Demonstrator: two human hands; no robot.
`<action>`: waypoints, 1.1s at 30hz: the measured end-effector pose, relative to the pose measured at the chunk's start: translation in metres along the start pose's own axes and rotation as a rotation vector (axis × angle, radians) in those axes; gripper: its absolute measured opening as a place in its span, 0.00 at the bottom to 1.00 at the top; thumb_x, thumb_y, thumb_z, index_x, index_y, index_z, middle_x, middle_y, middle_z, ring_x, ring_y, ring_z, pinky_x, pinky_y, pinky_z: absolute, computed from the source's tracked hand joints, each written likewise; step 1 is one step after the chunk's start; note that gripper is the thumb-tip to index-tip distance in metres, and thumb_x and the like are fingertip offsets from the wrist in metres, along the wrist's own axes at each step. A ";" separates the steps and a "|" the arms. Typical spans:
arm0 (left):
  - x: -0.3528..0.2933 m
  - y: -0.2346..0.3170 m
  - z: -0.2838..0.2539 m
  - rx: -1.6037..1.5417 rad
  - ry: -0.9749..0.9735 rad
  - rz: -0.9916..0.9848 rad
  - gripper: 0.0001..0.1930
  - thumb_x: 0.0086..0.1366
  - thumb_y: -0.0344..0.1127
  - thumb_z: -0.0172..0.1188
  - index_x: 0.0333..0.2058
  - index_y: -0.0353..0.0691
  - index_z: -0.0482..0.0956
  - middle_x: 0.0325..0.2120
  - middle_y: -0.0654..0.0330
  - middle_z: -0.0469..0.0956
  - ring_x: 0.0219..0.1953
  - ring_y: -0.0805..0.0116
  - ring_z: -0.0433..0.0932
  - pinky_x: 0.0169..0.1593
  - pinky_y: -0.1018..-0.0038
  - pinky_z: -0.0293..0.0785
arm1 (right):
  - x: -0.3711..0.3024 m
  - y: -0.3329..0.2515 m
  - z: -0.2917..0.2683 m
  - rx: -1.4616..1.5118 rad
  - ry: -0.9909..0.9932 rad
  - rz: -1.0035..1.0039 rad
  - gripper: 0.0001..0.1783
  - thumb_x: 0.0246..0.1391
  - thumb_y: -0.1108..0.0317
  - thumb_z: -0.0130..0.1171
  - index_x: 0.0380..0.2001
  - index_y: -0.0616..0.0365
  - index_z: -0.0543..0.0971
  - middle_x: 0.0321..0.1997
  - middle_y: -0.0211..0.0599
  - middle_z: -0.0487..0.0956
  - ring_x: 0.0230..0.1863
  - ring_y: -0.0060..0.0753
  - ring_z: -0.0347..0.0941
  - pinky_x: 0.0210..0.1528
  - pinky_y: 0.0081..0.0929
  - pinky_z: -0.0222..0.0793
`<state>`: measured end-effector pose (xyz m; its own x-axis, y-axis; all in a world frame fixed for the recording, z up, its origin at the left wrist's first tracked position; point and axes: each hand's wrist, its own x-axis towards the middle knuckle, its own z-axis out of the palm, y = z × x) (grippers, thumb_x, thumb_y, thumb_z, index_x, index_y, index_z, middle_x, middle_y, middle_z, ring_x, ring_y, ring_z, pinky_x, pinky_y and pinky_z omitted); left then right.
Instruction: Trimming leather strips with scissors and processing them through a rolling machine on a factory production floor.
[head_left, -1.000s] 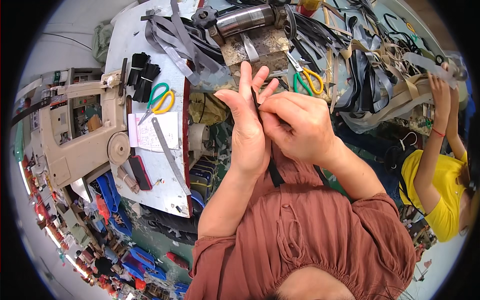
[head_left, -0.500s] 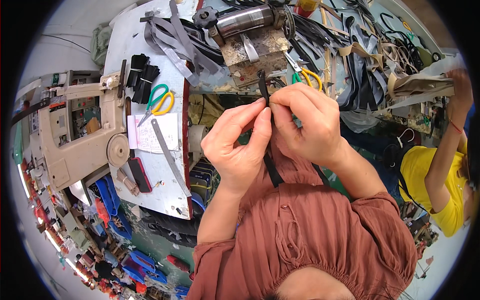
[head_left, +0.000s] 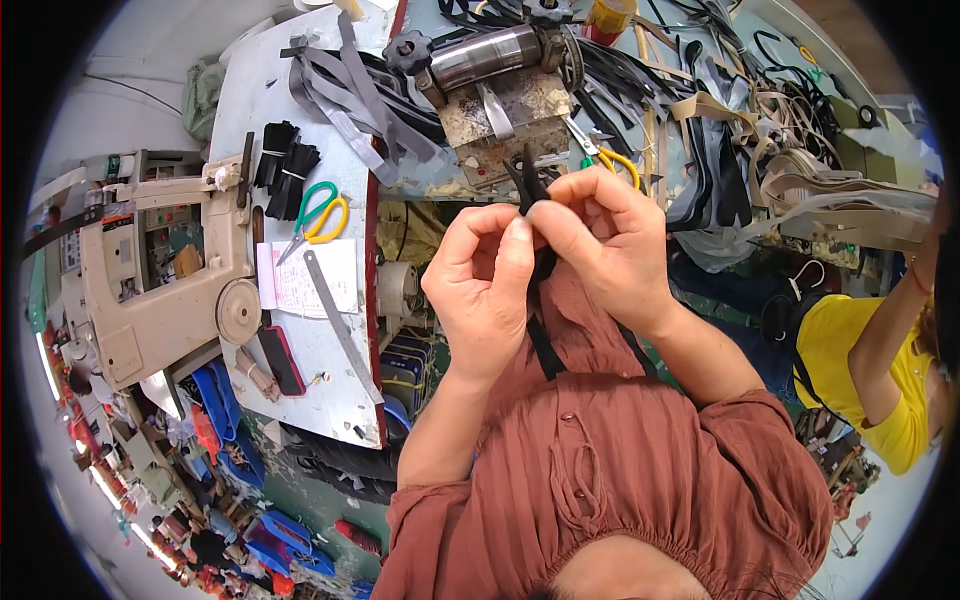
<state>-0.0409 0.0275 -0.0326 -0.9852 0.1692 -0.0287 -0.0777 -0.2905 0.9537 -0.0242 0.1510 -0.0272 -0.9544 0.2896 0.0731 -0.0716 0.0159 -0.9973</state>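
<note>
A narrow black fabric strip (head_left: pixel 529 178) is pinched between the fingertips of both hands, in front of the metal roller device. My left hand (head_left: pixel 484 285) is closed on it, thumb against forefinger. From the other side my right hand (head_left: pixel 612 245) grips it too, thumb laid over the strip. Two dark ends poke out above the fingertips, spread apart like a V. The part of the strip inside the fingers is hidden. Beneath the hands, a black strap (head_left: pixel 545 349) lies against the brown clothing.
Ahead stands a roller device (head_left: pixel 487 56) with dark knobs. Yellow-handled scissors (head_left: pixel 618 165) lie right of it, near heaped straps (head_left: pixel 700 150). The left table holds green-and-yellow scissors (head_left: pixel 326 212), a metal ruler (head_left: pixel 338 318), a notepad (head_left: pixel 285 270) and black bundles (head_left: pixel 287 172). A co-worker in yellow (head_left: pixel 850 350) is at right.
The strip's upper part, a single narrow band before, now shows two spread ends. My right hand has shifted slightly left, and its thumb now lies across the strip. My left hand has moved slightly right.
</note>
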 end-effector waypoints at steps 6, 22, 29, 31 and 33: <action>0.002 -0.008 0.025 -0.456 0.175 -0.179 0.11 0.63 0.29 0.56 0.43 0.33 0.73 0.33 0.62 0.76 0.35 0.78 0.74 0.42 0.81 0.71 | -0.001 0.007 0.003 -0.003 0.058 0.000 0.04 0.51 0.75 0.59 0.30 0.63 0.76 0.27 0.26 0.76 0.25 0.14 0.70 0.27 0.15 0.67; 0.057 0.023 -0.158 0.177 0.692 0.220 0.07 0.64 0.32 0.55 0.39 0.38 0.75 0.14 0.73 0.58 0.13 0.85 0.50 0.16 0.84 0.45 | -0.120 0.165 -0.243 -0.787 0.280 0.671 0.10 0.54 0.67 0.56 0.33 0.64 0.75 0.25 0.31 0.77 0.27 0.20 0.72 0.30 0.20 0.66; 0.073 -0.095 -0.034 0.082 0.297 -0.402 0.13 0.56 0.40 0.66 0.33 0.40 0.75 0.17 0.68 0.70 0.11 0.86 0.58 0.13 0.87 0.45 | -0.086 0.117 -0.144 -0.743 0.054 0.468 0.08 0.49 0.69 0.60 0.31 0.63 0.78 0.26 0.41 0.79 0.29 0.29 0.77 0.32 0.24 0.70; 0.087 -0.113 -0.013 0.016 0.276 -0.431 0.14 0.56 0.41 0.66 0.33 0.40 0.73 0.18 0.66 0.72 0.10 0.87 0.56 0.13 0.86 0.45 | -0.070 0.098 -0.115 -0.724 0.034 0.261 0.06 0.47 0.70 0.60 0.28 0.62 0.78 0.27 0.41 0.79 0.29 0.38 0.77 0.32 0.27 0.70; 0.098 -0.121 -0.005 -0.074 0.295 -0.447 0.14 0.56 0.40 0.66 0.33 0.39 0.72 0.20 0.63 0.74 0.10 0.87 0.54 0.13 0.85 0.45 | -0.055 0.084 -0.096 -0.753 0.042 0.077 0.04 0.45 0.73 0.62 0.27 0.60 0.78 0.27 0.39 0.79 0.31 0.39 0.77 0.34 0.28 0.69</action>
<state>-0.1287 0.0743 -0.1528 -0.8539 0.0229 -0.5199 -0.4992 -0.3183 0.8059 0.0501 0.2279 -0.1155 -0.9357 0.3524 0.0183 0.2262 0.6388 -0.7354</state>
